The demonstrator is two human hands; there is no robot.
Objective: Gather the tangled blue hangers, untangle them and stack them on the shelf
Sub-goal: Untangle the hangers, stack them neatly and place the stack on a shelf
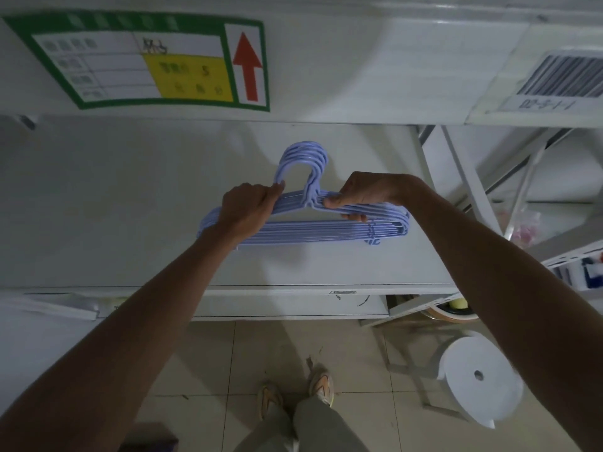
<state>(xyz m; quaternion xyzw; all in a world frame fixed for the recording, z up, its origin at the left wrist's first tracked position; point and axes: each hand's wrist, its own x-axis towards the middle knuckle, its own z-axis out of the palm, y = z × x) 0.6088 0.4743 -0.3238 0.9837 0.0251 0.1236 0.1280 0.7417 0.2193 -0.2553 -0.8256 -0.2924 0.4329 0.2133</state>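
Note:
A stack of several light blue plastic hangers (313,231) lies aligned over the white shelf (130,223), their hooks (305,159) bunched together and pointing away from me. My left hand (249,208) grips the left shoulder of the stack, and its wrist hides the left ends. My right hand (362,194) pinches the right shoulder just beside the hooks, thumb on top, fingers underneath. Whether the stack rests on the shelf or hovers just above it I cannot tell.
The shelf above carries a green-framed label with a red arrow (248,66) and a barcode tag (564,76). A white round stool (479,376) stands on the tiled floor at right. Metal rack posts (463,177) rise to the right. My feet (297,393) are below the shelf edge.

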